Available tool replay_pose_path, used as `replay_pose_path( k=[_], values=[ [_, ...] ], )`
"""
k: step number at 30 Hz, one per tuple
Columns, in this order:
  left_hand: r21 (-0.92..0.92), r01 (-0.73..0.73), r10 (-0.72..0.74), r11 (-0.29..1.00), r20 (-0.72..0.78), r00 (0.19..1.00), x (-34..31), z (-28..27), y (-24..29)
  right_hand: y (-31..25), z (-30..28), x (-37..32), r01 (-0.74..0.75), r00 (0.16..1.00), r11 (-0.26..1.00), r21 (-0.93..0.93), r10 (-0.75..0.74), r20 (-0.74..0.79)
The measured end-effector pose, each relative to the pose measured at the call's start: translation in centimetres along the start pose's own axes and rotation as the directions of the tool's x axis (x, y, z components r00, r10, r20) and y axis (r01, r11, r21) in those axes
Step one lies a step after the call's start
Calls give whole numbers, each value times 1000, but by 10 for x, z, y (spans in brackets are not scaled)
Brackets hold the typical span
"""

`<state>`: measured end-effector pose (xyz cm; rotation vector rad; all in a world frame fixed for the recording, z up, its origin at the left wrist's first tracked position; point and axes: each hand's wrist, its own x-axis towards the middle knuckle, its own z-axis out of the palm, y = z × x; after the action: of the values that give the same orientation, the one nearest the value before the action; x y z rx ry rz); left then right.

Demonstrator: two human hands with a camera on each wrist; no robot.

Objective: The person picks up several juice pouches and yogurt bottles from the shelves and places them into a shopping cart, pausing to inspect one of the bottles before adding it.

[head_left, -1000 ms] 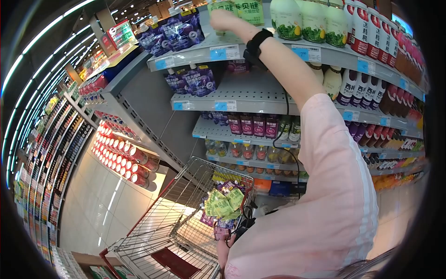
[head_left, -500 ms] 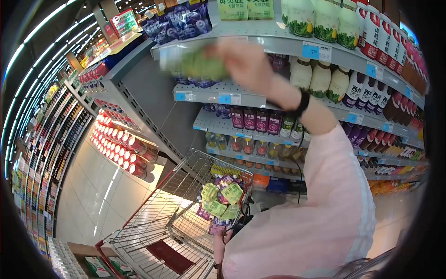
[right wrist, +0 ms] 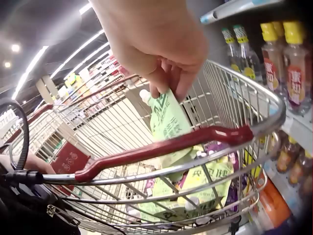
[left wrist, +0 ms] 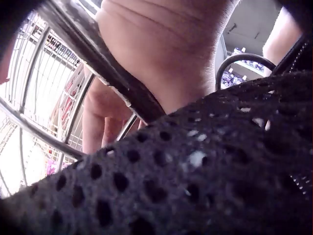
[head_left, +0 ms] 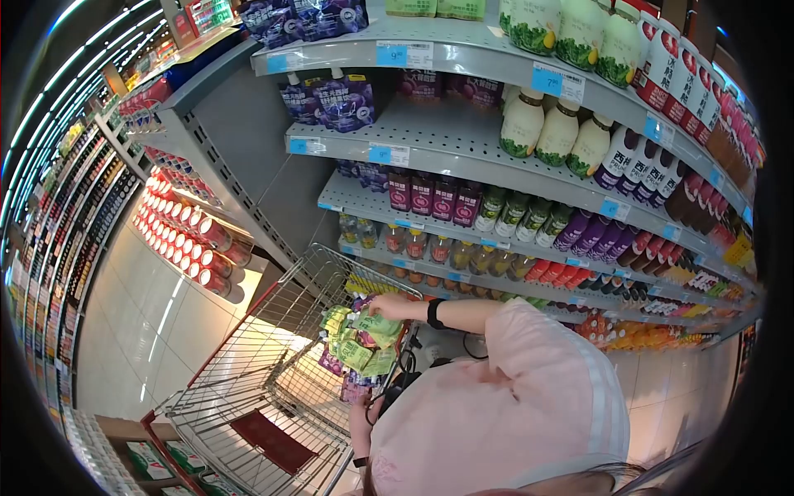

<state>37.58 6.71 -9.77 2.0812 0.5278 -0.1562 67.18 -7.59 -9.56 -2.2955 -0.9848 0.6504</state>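
My right hand (right wrist: 161, 54) pinches a light-green spouted drink pouch (right wrist: 166, 117) by its upper edge, close over the shopping cart (head_left: 273, 364). In the right wrist view the pouch hangs behind the cart's red bar (right wrist: 166, 149), its white spout at the upper left. Beneath it lie several green pouches (right wrist: 210, 181) and purple pouches (head_left: 331, 361), heaped at one end of the cart. My left hand (head_left: 361, 422) grips the cart's metal rim near this heap. The left wrist view shows fingers (left wrist: 95, 122) hooked over a bar and hanging down inside, partly hidden by dark perforated fabric.
Store shelves (head_left: 447, 132) rise beyond the cart, with purple pouches (head_left: 346, 103), white bottles (head_left: 562, 132) and juice bottles. Green pouches (head_left: 461, 8) stand on the top shelf. Stacked red-and-white cans (head_left: 194, 248) sit at left. A dark cable (right wrist: 22, 142) hangs beside the cart.
My right hand has taken a green pouch from the top shelf and brought it down to the heap in the cart. My left hand has stayed at the cart's rim.
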Motion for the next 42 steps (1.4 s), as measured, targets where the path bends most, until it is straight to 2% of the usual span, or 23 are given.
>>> replay_pose_path(
  k=[3, 6, 9, 10, 12, 13, 15, 16, 17, 18, 19, 21, 22, 25, 28, 29, 34, 42],
  values=[
    [12, -3, 3, 1000, 8, 1000, -3, -4, 10, 33, 21, 7, 6, 998, 982, 187, -16, 54],
    [-13, -10, 10, 1000, 15, 1000, 1, -1, 0, 40, 24, 0, -128, 987, 968, 218, 104, 120],
    [43, -23, 23, 999, 7, 1000, 0, 0, -1, 26, 4, -4, -278, 904, 937, -210, 329, 272],
    [50, -19, 19, 999, 12, 1000, 3, 2, -4, 30, 2, -5, -271, 917, 952, -142, 300, 264],
    [66, -16, 14, 998, 22, 1000, 5, 5, -16, 45, 7, -10, -249, 941, 969, -4, 243, 236],
    [60, -45, 44, 997, 24, 999, 6, 7, -18, 82, 36, 2, -111, 981, 987, -114, 127, 145],
    [58, -108, 107, 992, 30, 994, 5, 5, -16, 73, 23, -19, -54, 987, 990, -132, 73, 146],
    [-4, -104, 105, 995, 43, 994, 1, 1, -2, 72, 19, -32, -20, 994, 991, -130, 34, 107],
    [38, -32, 31, 999, 38, 999, -1, -1, 3, 66, 14, -47, 10, 998, 992, -128, -1, 68],
    [-4, -3, 3, 1000, 57, 998, 0, 2, -6, 60, 12, -59, -23, 998, 994, -107, 29, 57],
    [-43, 27, -23, 999, 82, 996, 3, 4, -14, 63, 16, -62, 27, 1000, 993, -119, -28, -5],
    [-27, 58, -55, 998, 113, 992, -4, -6, 14, 64, 26, -72, 118, 983, 981, -155, -137, -123],
    [-20, 77, -74, 997, 126, 989, -6, -8, 24, 62, 31, -73, 74, 983, 982, -174, -101, -153],
    [-53, 6, -1, 999, 106, 994, 0, 0, -3, 39, 37, -76, -65, 976, 958, -279, 3, -216],
    [-62, -31, 35, 998, 51, 998, -19, -13, 54, 32, 51, -73, -159, 925, 939, -304, 34, -377],
    [-59, -26, 29, 998, 59, 998, -21, -13, 59, 30, 54, -74, -184, 901, 936, -302, 37, -433],
    [-45, -16, 20, 999, 104, 994, -10, -6, 23, 35, 56, -76, -93, 828, 959, -269, -76, -556],
    [-39, 1, 4, 999, 136, 991, -5, 1, -10, 33, 60, -75, -151, 867, 945, -290, -14, -498]
  ],
)
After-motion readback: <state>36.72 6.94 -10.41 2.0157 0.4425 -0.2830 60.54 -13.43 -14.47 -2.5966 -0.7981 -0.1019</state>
